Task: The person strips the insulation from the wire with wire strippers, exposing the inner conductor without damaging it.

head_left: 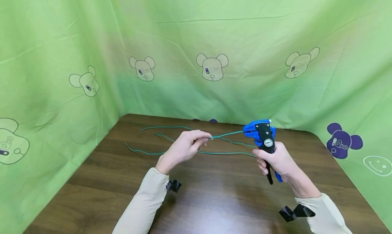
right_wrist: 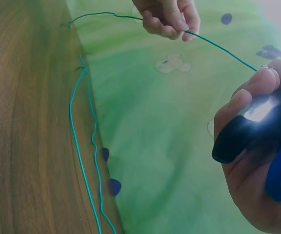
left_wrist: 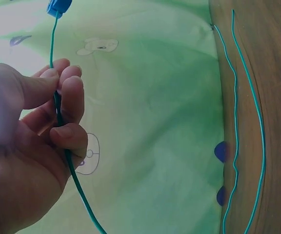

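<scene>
Tabletop [head_left: 214, 200] holds two seemingly unworked wires [left_wrist: 264, 141] toward its far edge; left hand [head_left: 185, 146] pinches a third wire [left_wrist: 79, 189], likely mid-job, at the tool [head_left: 265, 133] right hand [head_left: 279, 159] grips

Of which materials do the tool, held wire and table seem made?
Tool: probably plastic, by its smooth, bright blue; flat black parts, maybe painted metal.
Held wire: likely plastic-coated, by its smooth, even teal.
Table: wood or laminate, by brown grain, slight sheen.

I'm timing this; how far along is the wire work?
Done: the green wire reaches the mouth of the blue-and-black tool. In hand: the left hand pinches that wire, the right hand grips the tool. Remaining, probably: finishing this one, perhaps the two wires on the table; their ends are too small to judge.
</scene>
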The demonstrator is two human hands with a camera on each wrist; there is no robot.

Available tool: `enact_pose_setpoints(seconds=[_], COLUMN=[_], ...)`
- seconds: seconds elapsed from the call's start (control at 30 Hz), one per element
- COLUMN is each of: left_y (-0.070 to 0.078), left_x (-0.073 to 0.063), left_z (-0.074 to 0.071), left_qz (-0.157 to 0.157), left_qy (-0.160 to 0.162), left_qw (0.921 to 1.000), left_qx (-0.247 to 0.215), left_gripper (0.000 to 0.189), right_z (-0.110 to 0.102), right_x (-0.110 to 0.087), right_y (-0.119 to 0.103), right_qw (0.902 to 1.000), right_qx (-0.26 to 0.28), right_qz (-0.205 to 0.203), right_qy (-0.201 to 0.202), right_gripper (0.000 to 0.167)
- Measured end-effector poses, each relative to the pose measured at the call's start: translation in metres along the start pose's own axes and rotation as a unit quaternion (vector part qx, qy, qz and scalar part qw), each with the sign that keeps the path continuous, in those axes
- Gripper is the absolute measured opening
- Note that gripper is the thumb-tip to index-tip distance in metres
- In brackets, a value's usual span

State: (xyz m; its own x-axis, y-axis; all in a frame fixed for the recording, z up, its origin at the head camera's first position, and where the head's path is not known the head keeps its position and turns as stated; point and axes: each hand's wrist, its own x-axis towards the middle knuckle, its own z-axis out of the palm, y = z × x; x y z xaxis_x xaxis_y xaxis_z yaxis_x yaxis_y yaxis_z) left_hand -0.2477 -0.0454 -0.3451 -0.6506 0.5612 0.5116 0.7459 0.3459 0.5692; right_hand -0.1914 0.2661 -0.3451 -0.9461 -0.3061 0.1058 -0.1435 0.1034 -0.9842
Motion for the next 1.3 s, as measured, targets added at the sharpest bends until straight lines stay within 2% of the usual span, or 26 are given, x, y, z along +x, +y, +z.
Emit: enact_pose_setpoints(seconds=[0.3,0.63,1.0,1.3], left_y=[-0.004,-0.004,-0.004,-0.005], left_x=[0.000,-0.001,-0.002,-0.003], left_z=[0.004,0.002,0.000,-0.001], left_qz=[0.004,0.006,0.009,0.004], left_qy=[-0.005,-0.006,-0.012,-0.021], left_qw=[1.0000,0.9999,0.9999,0.9996], left_qx=[-0.002,-0.005,-0.009,-0.019], left_gripper=[0.014,0.014,0.014,0.015], right_z=[-0.006,-0.012,-0.015,-0.017], right_x=[0.000,0.000,-0.002,-0.002], right_y=[0.001,0.002,0.001,0.001], right_qw=[0.9994,0.9983,0.9949,0.9945], right_qx=[0.001,-0.027,-0.042,-0.048], right_qz=[-0.020,-0.030,-0.063,-0.066], right_qy=[-0.030,-0.043,-0.066,-0.066], right_gripper=[0.015,0.015,0.012,0.012])
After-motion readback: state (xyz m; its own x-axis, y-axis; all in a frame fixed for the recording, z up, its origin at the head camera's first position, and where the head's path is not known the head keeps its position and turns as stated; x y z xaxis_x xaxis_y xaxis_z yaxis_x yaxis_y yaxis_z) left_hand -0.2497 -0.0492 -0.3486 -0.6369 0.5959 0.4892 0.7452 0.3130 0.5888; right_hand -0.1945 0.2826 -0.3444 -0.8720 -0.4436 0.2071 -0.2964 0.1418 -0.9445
